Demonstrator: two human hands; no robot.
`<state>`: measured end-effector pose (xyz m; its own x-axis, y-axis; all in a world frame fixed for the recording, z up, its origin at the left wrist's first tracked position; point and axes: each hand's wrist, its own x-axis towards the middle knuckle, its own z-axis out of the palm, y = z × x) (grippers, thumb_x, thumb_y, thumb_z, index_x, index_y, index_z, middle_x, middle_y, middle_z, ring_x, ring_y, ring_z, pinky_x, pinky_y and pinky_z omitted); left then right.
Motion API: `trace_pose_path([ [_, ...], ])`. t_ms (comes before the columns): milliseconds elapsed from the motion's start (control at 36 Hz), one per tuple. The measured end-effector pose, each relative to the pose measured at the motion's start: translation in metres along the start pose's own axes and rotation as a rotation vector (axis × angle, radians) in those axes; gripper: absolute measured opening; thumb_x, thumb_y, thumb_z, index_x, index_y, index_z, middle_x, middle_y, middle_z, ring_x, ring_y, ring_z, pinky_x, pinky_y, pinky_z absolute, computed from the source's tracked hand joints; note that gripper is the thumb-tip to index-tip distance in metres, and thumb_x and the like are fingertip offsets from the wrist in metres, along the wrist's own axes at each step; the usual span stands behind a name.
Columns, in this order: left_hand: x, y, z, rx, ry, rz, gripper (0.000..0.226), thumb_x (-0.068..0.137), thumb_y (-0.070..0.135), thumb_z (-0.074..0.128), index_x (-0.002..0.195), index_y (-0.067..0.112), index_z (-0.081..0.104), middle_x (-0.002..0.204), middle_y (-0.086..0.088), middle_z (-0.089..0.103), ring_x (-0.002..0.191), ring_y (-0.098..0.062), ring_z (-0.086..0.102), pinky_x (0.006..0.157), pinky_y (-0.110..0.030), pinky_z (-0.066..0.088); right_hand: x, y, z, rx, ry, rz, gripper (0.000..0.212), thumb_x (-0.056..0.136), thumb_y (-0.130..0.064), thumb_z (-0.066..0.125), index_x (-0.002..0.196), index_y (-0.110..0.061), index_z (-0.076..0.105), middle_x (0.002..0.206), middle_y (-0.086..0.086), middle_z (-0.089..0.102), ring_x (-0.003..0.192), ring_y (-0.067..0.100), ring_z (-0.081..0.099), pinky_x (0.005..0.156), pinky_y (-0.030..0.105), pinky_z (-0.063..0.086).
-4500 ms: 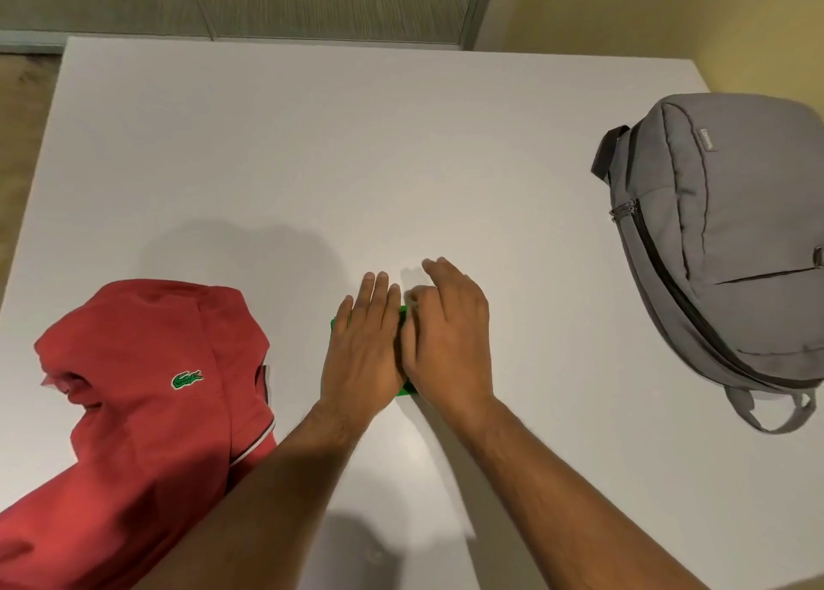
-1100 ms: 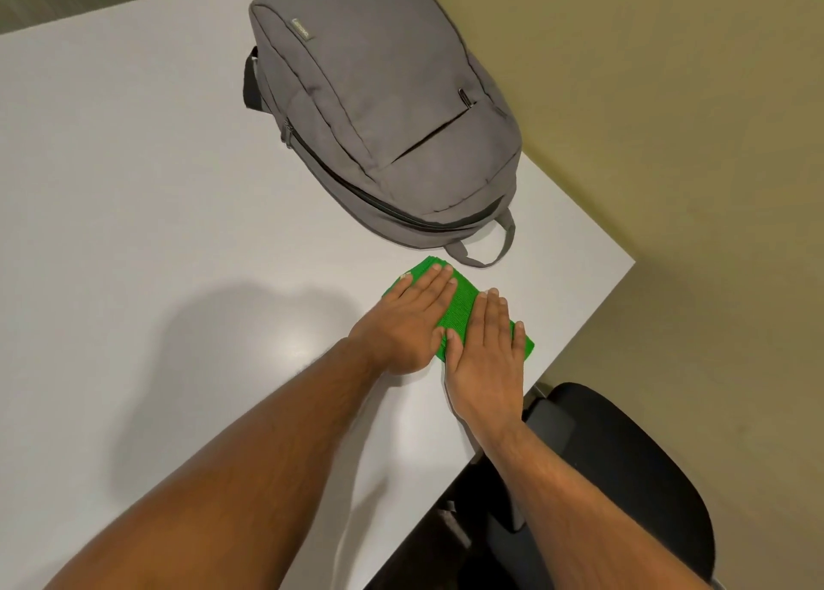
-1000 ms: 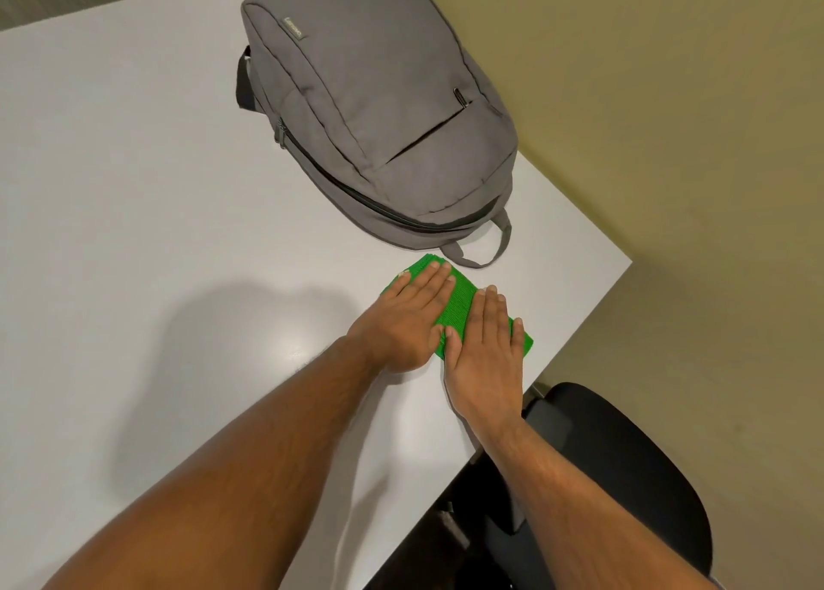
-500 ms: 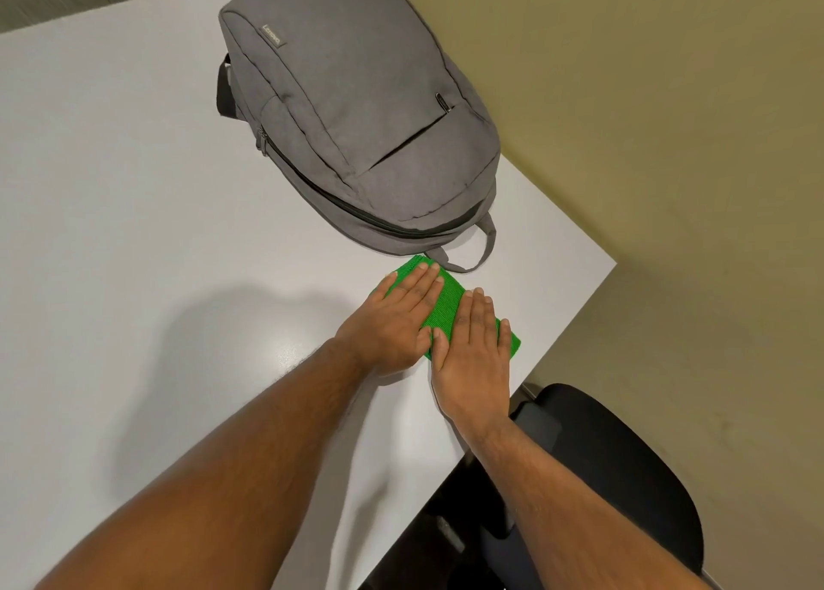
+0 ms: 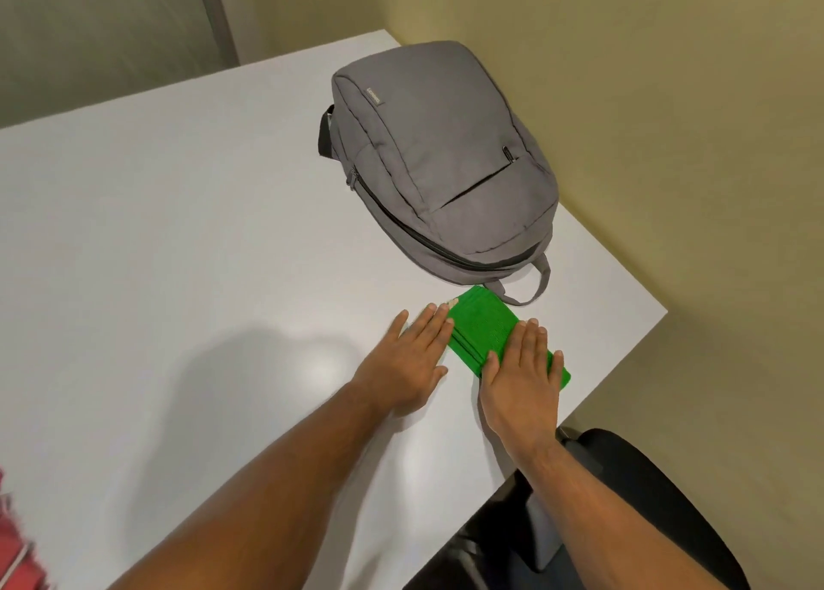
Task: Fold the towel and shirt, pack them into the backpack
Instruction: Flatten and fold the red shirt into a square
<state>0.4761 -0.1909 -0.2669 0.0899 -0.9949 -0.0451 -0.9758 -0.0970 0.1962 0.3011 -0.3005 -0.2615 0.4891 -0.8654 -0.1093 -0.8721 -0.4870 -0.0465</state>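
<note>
The folded green towel [image 5: 484,326] lies on the white table [image 5: 187,241], just in front of the grey backpack [image 5: 441,161]. The backpack lies flat with its zips closed and its top handle touching the towel's far corner. My left hand [image 5: 408,359] lies flat on the table at the towel's left edge, fingers straight, fingertips touching the towel. My right hand [image 5: 521,375] presses flat on the towel's near right part. A strip of the red shirt [image 5: 18,554] shows at the bottom left edge.
The table's right edge runs close beside the towel and my right hand. A black office chair [image 5: 624,513] stands below that edge at the bottom right. A yellow wall lies to the right, a grey partition at the back left.
My left hand has slid leftward off the towel onto the table, uncovering the towel's middle. My right hand stays pressed on it. The view has swung left, bringing the red shirt's edge in.
</note>
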Motion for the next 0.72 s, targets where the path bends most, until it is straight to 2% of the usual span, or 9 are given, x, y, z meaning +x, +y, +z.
trace_pose_path([
  [139,-0.045,-0.013,-0.001,0.017,0.016,-0.081,0.067,0.103,0.043,0.03,0.156,0.003,0.037,0.164,-0.018,0.031,0.152,-0.033,0.032,0.118,-0.053,0.034,-0.015,-0.024,-0.001,-0.006,0.053,-0.116,0.066,0.107,-0.039,0.016,0.163,-0.004,0.02,0.172,0.015,0.016,0.159,0.029,0.015,0.128,0.055,0.015],
  [333,-0.119,-0.034,-0.004,0.012,0.022,-0.352,0.064,0.103,0.042,0.028,0.155,0.007,0.039,0.164,-0.019,0.031,0.152,-0.034,0.032,0.116,-0.055,0.035,-0.047,-0.084,0.006,0.016,-0.02,-0.307,0.066,0.107,-0.038,0.016,0.163,-0.005,0.023,0.172,0.012,0.014,0.16,0.025,0.011,0.129,0.054,0.011],
  [389,-0.143,-0.04,-0.007,-0.004,0.011,-0.431,0.063,0.106,0.042,0.034,0.159,0.008,0.031,0.167,-0.018,0.022,0.155,-0.033,0.022,0.12,-0.056,0.028,-0.057,-0.106,0.007,0.035,-0.039,-0.352,0.065,0.107,-0.037,0.018,0.163,-0.005,0.023,0.172,0.012,0.016,0.16,0.025,0.013,0.129,0.053,0.011],
  [472,-0.18,-0.053,-0.007,-0.027,-0.015,-0.525,0.065,0.109,0.043,0.031,0.163,0.01,0.016,0.17,-0.015,0.004,0.158,-0.031,0.006,0.125,-0.055,0.015,-0.073,-0.14,0.006,0.048,-0.061,-0.418,0.065,0.107,-0.037,0.018,0.162,-0.004,0.028,0.17,0.014,0.022,0.159,0.028,0.018,0.128,0.054,0.014],
  [556,-0.214,-0.067,-0.009,-0.02,-0.007,-0.608,0.065,0.109,0.044,0.032,0.162,0.01,0.019,0.17,-0.016,0.008,0.158,-0.032,0.008,0.124,-0.056,0.016,-0.088,-0.173,0.004,0.05,-0.08,-0.483,0.065,0.106,-0.038,0.018,0.16,-0.004,0.032,0.169,0.015,0.026,0.158,0.029,0.023,0.127,0.055,0.019],
  [667,-0.254,-0.081,-0.013,-0.037,-0.021,-0.706,0.065,0.109,0.044,0.032,0.163,0.011,0.016,0.17,-0.014,0.003,0.158,-0.032,0.004,0.125,-0.055,0.012,-0.108,-0.212,0.005,0.043,-0.098,-0.556,0.067,0.106,-0.04,0.015,0.161,-0.005,0.03,0.17,0.013,0.023,0.159,0.028,0.02,0.128,0.052,0.017],
  [722,-0.274,-0.087,-0.014,-0.037,0.004,-0.752,0.066,0.107,0.043,0.039,0.162,0.009,0.024,0.169,-0.016,0.011,0.157,-0.033,0.011,0.123,-0.056,0.017,-0.118,-0.23,0.004,0.057,-0.11,-0.592,0.069,0.105,-0.041,0.013,0.162,-0.006,0.029,0.171,0.012,0.021,0.159,0.026,0.017,0.128,0.051,0.015],
])
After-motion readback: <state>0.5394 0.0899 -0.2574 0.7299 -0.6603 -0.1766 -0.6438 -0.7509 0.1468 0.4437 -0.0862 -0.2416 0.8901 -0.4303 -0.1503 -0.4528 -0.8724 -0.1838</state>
